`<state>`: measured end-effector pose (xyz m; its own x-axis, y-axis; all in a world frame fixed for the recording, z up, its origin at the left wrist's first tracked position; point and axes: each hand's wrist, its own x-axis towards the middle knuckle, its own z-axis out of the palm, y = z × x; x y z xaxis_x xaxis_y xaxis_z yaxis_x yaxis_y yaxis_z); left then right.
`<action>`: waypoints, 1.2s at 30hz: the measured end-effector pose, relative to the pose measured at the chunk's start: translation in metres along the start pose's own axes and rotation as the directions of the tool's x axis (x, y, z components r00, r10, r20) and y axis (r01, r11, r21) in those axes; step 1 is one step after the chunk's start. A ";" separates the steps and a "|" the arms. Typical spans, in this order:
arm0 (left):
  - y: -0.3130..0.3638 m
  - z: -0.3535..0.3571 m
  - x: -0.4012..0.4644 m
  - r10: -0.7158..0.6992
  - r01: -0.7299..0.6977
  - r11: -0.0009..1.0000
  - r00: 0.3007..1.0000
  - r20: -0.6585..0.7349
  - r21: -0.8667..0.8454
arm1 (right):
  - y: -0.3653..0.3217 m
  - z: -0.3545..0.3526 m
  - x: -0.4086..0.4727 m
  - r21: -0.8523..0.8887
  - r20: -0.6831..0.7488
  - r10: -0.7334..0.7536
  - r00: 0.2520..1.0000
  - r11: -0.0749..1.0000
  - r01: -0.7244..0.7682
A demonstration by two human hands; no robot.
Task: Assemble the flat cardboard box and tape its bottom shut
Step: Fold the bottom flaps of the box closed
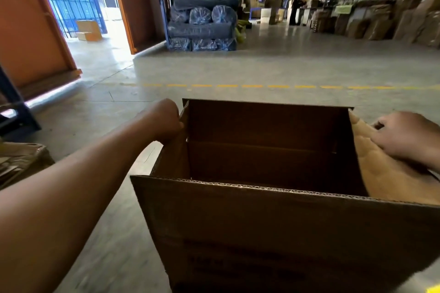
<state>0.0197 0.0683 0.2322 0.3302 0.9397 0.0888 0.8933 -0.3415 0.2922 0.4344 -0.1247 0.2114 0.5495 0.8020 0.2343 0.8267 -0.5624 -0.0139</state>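
A brown corrugated cardboard box (pixel 273 226) stands opened into a square shape in front of me, its upper end open and its dark inside visible. My left hand (pixel 166 121) grips the box's left side flap near the far left corner, fingers curled over the edge. My right hand (pixel 404 135) lies on the lighter right flap (pixel 385 173), which is folded outward, with the fingers bent and pressing on it. No tape is in view.
Concrete warehouse floor (pixel 262 66) with a dashed yellow line (pixel 273 86) beyond the box. Blue wrapped bundles (pixel 202 21) are stacked ahead, cardboard stacks (pixel 381 16) line the right wall, orange doors (pixel 31 31) stand at left. Flattened cardboard (pixel 21 162) lies at my left. A person (pixel 296 5) stands far back.
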 end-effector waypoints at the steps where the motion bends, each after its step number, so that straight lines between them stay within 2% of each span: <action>1: 0.000 0.001 0.000 -0.001 0.001 1.000 1.000 0.002 -0.020 | 0.000 -0.002 0.001 -0.009 0.021 -0.006 1.000 1.000 0.006; 6: 0.001 0.008 -0.003 0.014 -0.001 0.974 0.998 0.054 -0.225 | -0.001 -0.008 0.004 -0.120 0.136 0.017 0.991 0.993 -0.001; 9: -0.004 0.011 -0.004 0.040 -0.015 0.947 0.997 0.071 -0.322 | -0.008 -0.007 0.010 -0.195 0.156 0.043 0.987 0.981 -0.011; 11: -0.010 0.015 -0.005 0.049 -0.016 0.936 0.995 0.085 -0.351 | -0.030 -0.016 0.007 -0.181 0.121 -0.009 0.993 0.983 0.031; 13: -0.015 0.020 -0.004 0.043 0.011 0.905 0.992 0.119 -0.426 | -0.059 -0.022 0.008 -0.127 0.054 -0.127 0.990 0.983 0.133; 17: -0.022 0.037 0.002 0.036 0.081 0.761 0.985 0.167 -0.644 | -0.127 -0.016 0.024 -0.050 0.084 -0.380 0.921 0.922 0.385; 20: -0.030 0.049 0.013 0.080 0.145 0.613 0.967 0.243 -0.777 | -0.162 -0.003 0.032 -0.107 0.089 -0.435 0.896 0.890 0.443; 23: -0.030 0.058 0.020 0.148 0.121 0.505 0.963 0.224 -0.855 | -0.176 0.013 0.039 -0.170 0.121 -0.433 0.893 0.877 0.449; 25: -0.019 0.066 0.016 0.193 0.040 0.537 0.967 0.169 -0.842 | -0.177 0.023 0.044 -0.165 0.153 -0.403 0.902 0.890 0.426; 27: -0.007 0.079 0.012 0.272 -0.066 0.633 0.952 0.141 -0.771 | -0.176 0.031 0.049 -0.145 0.146 -0.396 0.907 0.898 0.416; 29: 0.001 0.099 0.013 0.333 -0.147 0.769 0.923 0.193 -0.622 | -0.176 0.034 0.053 -0.124 0.125 -0.392 0.911 0.905 0.407; 31: 0.001 0.112 0.017 0.355 -0.204 0.857 0.899 0.255 -0.474 | -0.175 0.035 0.057 -0.108 0.127 -0.374 0.919 0.916 0.387; 36: -0.009 0.123 0.022 0.406 -0.282 0.876 0.868 0.285 -0.391 | -0.170 0.042 0.055 -0.089 0.095 -0.361 0.928 0.925 0.369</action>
<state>0.0562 0.0903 0.1142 0.7365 0.6722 -0.0757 0.5705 -0.5572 0.6034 0.3290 0.0237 0.1858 0.2232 0.9661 0.1301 0.9567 -0.2426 0.1605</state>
